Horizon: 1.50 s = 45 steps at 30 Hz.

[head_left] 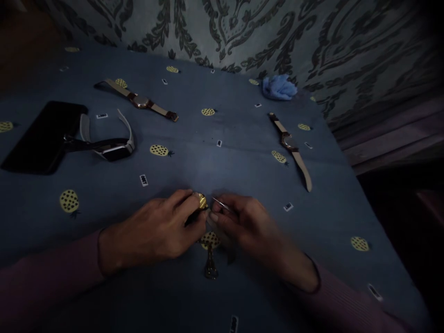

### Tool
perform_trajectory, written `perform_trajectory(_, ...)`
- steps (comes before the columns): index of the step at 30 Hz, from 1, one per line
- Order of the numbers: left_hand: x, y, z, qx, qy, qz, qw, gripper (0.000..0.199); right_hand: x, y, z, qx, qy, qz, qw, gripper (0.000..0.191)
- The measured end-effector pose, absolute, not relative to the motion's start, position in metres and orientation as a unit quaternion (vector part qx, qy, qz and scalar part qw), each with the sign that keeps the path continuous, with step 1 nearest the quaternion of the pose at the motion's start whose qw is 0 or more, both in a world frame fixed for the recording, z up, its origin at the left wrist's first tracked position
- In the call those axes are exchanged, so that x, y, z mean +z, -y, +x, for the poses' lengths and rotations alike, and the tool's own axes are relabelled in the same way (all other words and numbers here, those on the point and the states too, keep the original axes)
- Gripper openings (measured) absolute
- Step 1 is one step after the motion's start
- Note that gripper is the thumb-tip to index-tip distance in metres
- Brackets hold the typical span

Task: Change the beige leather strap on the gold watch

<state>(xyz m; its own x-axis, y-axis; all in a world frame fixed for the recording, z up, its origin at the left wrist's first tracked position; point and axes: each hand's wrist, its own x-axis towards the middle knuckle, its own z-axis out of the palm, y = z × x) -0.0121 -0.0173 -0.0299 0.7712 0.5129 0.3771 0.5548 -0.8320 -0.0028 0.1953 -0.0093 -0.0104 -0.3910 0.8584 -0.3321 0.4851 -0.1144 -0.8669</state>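
Observation:
My left hand [156,226] is closed around a gold-coloured watch [201,200], whose edge shows past the fingertips. Between the thumb and fingers of my right hand [249,222] is a thin, pointed metal tool [221,203], its tip directed left at the watch. A small gap seems to separate tip and watch; any contact is hard to make out. Below the hands lies a gold-coloured clasp [211,269]; whether it joins the watch is hidden.
At the left are a black phone [41,138] and a smartwatch [118,151] with a pale strap. A brown-strapped watch [141,101] lies behind them, another wristwatch [288,140] at right. A crumpled blue cloth [279,88] rests near the wall on the blue patterned tablecloth [236,162].

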Motion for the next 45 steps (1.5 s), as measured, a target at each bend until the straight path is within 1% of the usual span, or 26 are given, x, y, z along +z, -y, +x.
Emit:
perform_trajectory(6,-0.027,0.016,-0.012,-0.190,0.270,-0.943,0.048,0.019,-0.009,0.004,0.193,0.568,0.619,-0.516,0.167,0.022)
perform_trajectory(12,-0.020,0.013,-0.013,-0.199,0.241,-0.949,0.047,0.020,-0.008,0.003,0.191,0.608,0.571,-0.525,0.168,0.020)
perform_trajectory(17,-0.016,0.011,-0.013,-0.184,0.246,-0.950,0.050,0.022,-0.007,0.001,0.191,0.604,0.568,-0.534,0.163,0.020)
perform_trajectory(24,-0.020,0.012,-0.007,-0.198,0.265,-0.942,0.063,0.016,-0.004,-0.002,0.191,0.597,0.590,-0.521,0.156,0.021)
perform_trajectory(29,-0.018,0.012,-0.004,-0.190,0.272,-0.940,0.078,0.017,-0.009,-0.001,0.191,0.585,0.603,-0.518,0.161,0.018)
perform_trajectory(31,-0.017,0.012,-0.004,-0.189,0.275,-0.940,0.076,0.018,-0.012,0.003,0.193,0.563,0.618,-0.519,0.180,0.014)
perform_trajectory(34,-0.014,0.011,-0.004,-0.193,0.276,-0.939,0.066,0.021,-0.014,0.013,0.198,0.488,0.664,-0.535,0.188,0.006)
perform_trajectory(38,-0.013,0.011,-0.004,-0.188,0.278,-0.940,0.061,0.022,-0.014,0.023,0.203,0.413,0.707,-0.547,0.177,0.011)
perform_trajectory(42,-0.013,0.011,-0.003,-0.189,0.284,-0.938,0.057,0.023,-0.014,0.024,0.203,0.347,0.757,-0.533,0.149,0.010)
perform_trajectory(45,-0.014,0.012,-0.002,-0.193,0.289,-0.936,0.056,0.024,-0.017,0.024,0.200,0.300,0.787,-0.515,0.156,0.011)
